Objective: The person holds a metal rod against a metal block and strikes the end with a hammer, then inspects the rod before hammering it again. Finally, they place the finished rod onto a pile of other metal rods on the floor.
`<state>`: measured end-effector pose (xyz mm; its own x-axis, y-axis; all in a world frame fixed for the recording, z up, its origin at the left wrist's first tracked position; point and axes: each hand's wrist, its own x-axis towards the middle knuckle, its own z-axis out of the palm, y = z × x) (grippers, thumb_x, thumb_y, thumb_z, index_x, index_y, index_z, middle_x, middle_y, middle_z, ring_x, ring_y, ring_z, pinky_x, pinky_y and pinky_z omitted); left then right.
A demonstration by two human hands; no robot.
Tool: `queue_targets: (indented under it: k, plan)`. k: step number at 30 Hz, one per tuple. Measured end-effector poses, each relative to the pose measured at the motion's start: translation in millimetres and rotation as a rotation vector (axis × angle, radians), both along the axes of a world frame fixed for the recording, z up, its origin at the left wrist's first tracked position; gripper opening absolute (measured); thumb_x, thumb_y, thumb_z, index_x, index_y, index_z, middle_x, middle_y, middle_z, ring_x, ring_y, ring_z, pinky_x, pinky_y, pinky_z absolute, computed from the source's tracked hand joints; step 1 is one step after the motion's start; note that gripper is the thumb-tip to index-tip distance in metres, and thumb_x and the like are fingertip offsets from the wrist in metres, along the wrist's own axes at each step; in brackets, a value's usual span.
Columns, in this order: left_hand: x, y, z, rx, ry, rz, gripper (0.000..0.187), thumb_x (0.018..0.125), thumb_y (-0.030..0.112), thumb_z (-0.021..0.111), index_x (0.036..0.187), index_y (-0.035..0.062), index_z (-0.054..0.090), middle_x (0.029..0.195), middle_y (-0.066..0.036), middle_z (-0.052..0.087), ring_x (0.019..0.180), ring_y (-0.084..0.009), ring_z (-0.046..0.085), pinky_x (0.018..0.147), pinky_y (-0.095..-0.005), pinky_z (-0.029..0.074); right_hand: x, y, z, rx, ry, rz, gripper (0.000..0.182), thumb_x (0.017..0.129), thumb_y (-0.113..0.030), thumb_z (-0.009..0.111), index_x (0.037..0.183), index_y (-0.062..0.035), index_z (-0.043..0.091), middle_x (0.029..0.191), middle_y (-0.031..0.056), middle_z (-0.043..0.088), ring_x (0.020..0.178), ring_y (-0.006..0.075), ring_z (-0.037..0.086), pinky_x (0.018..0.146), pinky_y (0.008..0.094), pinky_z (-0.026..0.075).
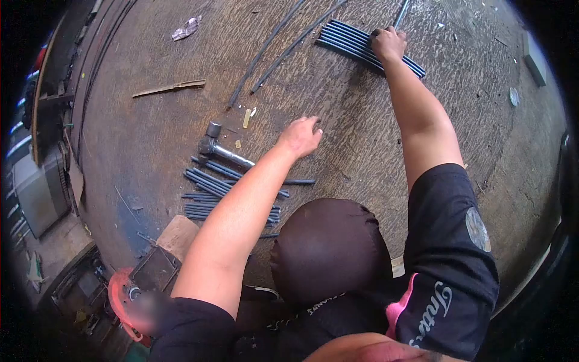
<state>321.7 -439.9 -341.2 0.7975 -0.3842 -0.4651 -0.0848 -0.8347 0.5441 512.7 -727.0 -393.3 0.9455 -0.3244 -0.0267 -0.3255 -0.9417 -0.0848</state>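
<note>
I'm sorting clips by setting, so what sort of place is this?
Probably a metalworking shop: cut metal rods lie by a hammer on the worn floor, and a red round machine part shows at lower left.

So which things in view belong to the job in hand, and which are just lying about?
Likely part of the job:
Row of rods, under the right hand
Loose rods, similar-looking
Hammer, perhaps, lying beside the loose rods

Apparently just lying about:
Crumpled scrap
Split stick
Small yellowish strip, near the hammer's head
</note>
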Motion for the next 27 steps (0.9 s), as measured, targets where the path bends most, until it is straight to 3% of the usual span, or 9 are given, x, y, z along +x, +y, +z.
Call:
queue_targets:
  k: [5,8,10,18,27]
  plan:
    - [0.3,9.5,1.4,-0.009,-0.007,0.018,0.043,0.087,0.028,0.056,0.121,0.0029,0.056,0.114,-0.023,0.060,0.109,-0.0381,0.056,0.096,-0.0422,0.043,-2.5,4.4,-0.7,-0.012,-0.025,0.058,0.025,0.085,-0.034,0.059,0.106,-0.0253,0.069,0.116,0.0057,0.060,0.113,0.0373,0.050,0.095,0.0467,0.043]
    - [2.3,15.7,1.0,-0.029,0.001,0.029,0.042,0.087,0.028,0.056,0.121,0.0032,0.056,0.112,-0.023,0.060,0.108,-0.0381,0.056,0.095,-0.0426,0.044,-6.8,9.8,2.2,0.062,-0.074,0.114,0.023,0.086,-0.027,0.054,0.102,-0.0225,0.071,0.113,0.0050,0.061,0.111,0.0364,0.052,0.091,0.0449,0.046]
    - [1.0,20.4,-3.2,-0.022,-0.006,0.032,0.041,0.087,0.028,0.055,0.121,0.0034,0.056,0.112,-0.023,0.060,0.108,-0.0381,0.056,0.095,-0.0426,0.044,-11.4,13.1,-3.4,0.072,-0.093,0.237,0.020,0.085,-0.024,0.057,0.099,-0.0214,0.070,0.110,0.0041,0.062,0.106,0.0354,0.053,0.088,0.0430,0.048]
    - [1.6,25.2,5.5,0.001,0.010,0.042,0.041,0.087,0.027,0.055,0.121,0.0037,0.056,0.114,-0.023,0.059,0.109,-0.0372,0.056,0.095,-0.0419,0.044,-8.9,15.4,-9.5,0.098,-0.105,0.229,0.019,0.082,-0.027,0.061,0.098,-0.0210,0.070,0.105,0.0033,0.063,0.102,0.0312,0.055,0.086,0.0413,0.049]
    - [1.1,35.1,10.0,0.032,0.024,0.078,0.044,0.088,0.028,0.055,0.123,0.0024,0.055,0.116,-0.022,0.059,0.111,-0.0362,0.056,0.097,-0.0407,0.043,-12.8,41.0,1.9,0.053,-0.053,0.303,0.021,0.085,-0.021,0.052,0.094,-0.0128,0.070,0.103,0.0047,0.064,0.102,0.0301,0.056,0.085,0.0400,0.048]
